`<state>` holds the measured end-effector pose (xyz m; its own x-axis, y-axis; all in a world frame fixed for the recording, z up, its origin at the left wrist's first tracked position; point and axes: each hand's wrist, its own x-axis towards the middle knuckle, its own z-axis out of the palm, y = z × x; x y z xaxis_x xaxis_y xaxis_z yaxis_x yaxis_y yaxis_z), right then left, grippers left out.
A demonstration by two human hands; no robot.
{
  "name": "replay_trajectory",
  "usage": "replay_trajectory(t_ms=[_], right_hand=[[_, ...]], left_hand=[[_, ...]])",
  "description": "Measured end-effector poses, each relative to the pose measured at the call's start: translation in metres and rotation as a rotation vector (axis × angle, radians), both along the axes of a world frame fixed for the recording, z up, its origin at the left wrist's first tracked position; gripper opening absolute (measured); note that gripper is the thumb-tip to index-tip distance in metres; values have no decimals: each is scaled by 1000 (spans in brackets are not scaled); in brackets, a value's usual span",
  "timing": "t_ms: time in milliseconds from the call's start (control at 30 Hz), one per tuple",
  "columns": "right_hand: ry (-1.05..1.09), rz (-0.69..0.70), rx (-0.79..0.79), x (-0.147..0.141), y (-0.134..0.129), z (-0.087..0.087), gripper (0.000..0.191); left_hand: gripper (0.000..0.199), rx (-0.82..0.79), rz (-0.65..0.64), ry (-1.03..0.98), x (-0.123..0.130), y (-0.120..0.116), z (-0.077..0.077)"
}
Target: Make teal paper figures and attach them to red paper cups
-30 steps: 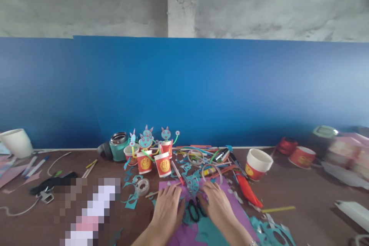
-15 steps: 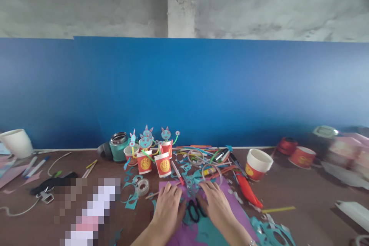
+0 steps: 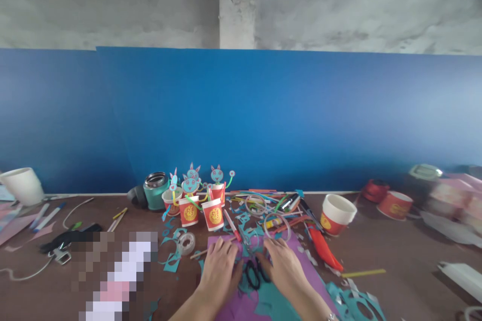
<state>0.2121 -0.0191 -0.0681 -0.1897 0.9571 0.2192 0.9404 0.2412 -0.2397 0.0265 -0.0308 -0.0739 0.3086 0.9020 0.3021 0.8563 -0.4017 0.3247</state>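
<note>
My left hand (image 3: 221,266) lies palm down on purple paper (image 3: 312,273), its fingers stretched forward. On the other side of the paper my right hand (image 3: 283,265) rests in the same way, holding nothing that I can see. Between the two hands lie black-handled scissors (image 3: 252,275), blades pointing away from me; the right thumb is close to a handle, but I cannot tell whether it touches. Teal paper (image 3: 276,303) lies on the purple sheet beneath the scissors. Just past my left fingertips is a red and white marker (image 3: 232,225).
Red and white paper cups (image 3: 213,215) with blue animal figures stand behind my left hand. A tape roll (image 3: 186,244) sits left, before a teal flask (image 3: 155,191). Pipe cleaners and pens clutter the back. At right are stacked cups (image 3: 338,214), a red pouch (image 3: 324,251) and teal scraps (image 3: 356,303).
My right hand has shifted very slightly to the right. My left hand, the scissors and the paper look the same.
</note>
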Motion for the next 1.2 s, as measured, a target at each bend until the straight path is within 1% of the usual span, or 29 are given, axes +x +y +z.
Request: replay_trajectory(t_ms=[167,300,400,567,667,733,833,900,967,1033,1133,1200], right_hand=[[12,-17,-43,-1,-2,4,17],[58,32,-15,-2,-4,3,17],[53,56,-16,-3,-5,3,18],[-16,-40,-20,-6,-9,7,24],[-43,-92,-61,-6,-9,8,25],[-37,-109,-76,-5,-8,7,27],[-25,-103,-54,-4,-5,5,34],[-17,-111,-33,-3,-5,6,31],[5,-118,13,-5,-5,8,25],[41,-85,40,-7,-5,11,17],[81,4,-35,-13,-9,11,12],[76,27,-86,-17,-11,9,8]], left_hand=[[20,-8,11,14,0,2,-4],[19,-6,10,17,0,1,-6],[20,-15,16,27,0,1,-6],[22,20,25,50,0,-1,-6],[22,24,0,58,0,-1,-3],[22,10,-12,57,1,-1,-2],[21,18,-23,34,1,0,-2],[21,26,-25,18,0,1,-4],[21,24,-7,15,-1,2,-8],[22,25,23,20,-2,3,-10],[19,39,52,32,-2,3,-13],[17,27,58,47,-1,2,-14]])
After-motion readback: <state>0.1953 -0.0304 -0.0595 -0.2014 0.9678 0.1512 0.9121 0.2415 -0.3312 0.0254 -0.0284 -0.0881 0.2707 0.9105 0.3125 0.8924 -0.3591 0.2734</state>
